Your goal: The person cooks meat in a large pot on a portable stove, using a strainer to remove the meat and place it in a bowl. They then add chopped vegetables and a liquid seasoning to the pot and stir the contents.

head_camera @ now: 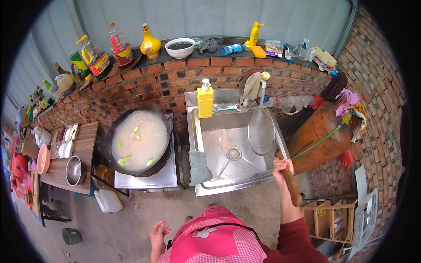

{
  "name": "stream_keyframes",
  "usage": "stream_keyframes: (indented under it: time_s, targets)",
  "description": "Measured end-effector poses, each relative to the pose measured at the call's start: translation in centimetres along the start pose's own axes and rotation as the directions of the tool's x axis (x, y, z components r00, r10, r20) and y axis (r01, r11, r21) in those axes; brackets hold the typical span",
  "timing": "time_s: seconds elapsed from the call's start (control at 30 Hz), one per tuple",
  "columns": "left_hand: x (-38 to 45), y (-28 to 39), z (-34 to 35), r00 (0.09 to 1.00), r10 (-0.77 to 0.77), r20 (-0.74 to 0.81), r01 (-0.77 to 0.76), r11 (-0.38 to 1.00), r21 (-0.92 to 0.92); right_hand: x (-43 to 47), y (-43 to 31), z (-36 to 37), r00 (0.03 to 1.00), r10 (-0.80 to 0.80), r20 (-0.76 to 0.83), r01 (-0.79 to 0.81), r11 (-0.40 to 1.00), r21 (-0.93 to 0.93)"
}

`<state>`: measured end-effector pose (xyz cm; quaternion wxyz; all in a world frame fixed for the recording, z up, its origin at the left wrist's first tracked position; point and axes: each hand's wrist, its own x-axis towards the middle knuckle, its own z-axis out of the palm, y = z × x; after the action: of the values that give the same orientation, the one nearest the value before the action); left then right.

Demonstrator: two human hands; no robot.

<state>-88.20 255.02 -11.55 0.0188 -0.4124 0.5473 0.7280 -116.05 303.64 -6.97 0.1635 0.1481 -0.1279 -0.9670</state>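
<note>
My right hand (282, 167) grips the wooden handle (289, 180) of a round wire-mesh strainer (261, 133), whose mesh is in the right part of the stainless steel sink (210, 123), below the tap (263, 85). Some pale residue lies around the sink drain (233, 154). My left hand (160, 234) is beside my pink apron, holding nothing, fingers loosely bent. To the left of the sink, a black wok (108, 141) of cloudy, steaming broth (139, 138) with green pieces in it sits on a stove (167, 177).
A grey-green cloth (199, 167) hangs over the sink's left rim. A yellow pump bottle (205, 102) and a wrench (226, 108) sit behind the basin. A rusty gas cylinder (319, 131) stands right of it. A steel bowl (75, 171) rests on the wooden table (59, 177). Bottles line the brick ledge.
</note>
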Motion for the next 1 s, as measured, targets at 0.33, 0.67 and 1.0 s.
stream_keyframes:
  time_s: [0.33, 0.67, 1.0]
  targets:
    - [0.3, 0.5, -0.8, 0.999, 0.025, 0.037, -0.025, 1.0, 0.003, 3.1, 0.6, -8.6, 0.958, 0.075, -0.278, -0.09, 0.995, -0.042]
    - [-0.2, 1.5, -0.3, 0.999, -0.02, 0.028, 0.018, 0.997, 0.077, 7.3, 3.7, -7.6, 0.979, 0.2, -0.026, -0.189, 0.954, 0.234]
    - [-0.1, 0.1, -1.1, 0.999, -0.033, -0.014, 0.033, 0.999, 0.004, 2.4, 1.8, -5.4, 0.924, 0.182, -0.335, -0.263, 0.94, -0.215]
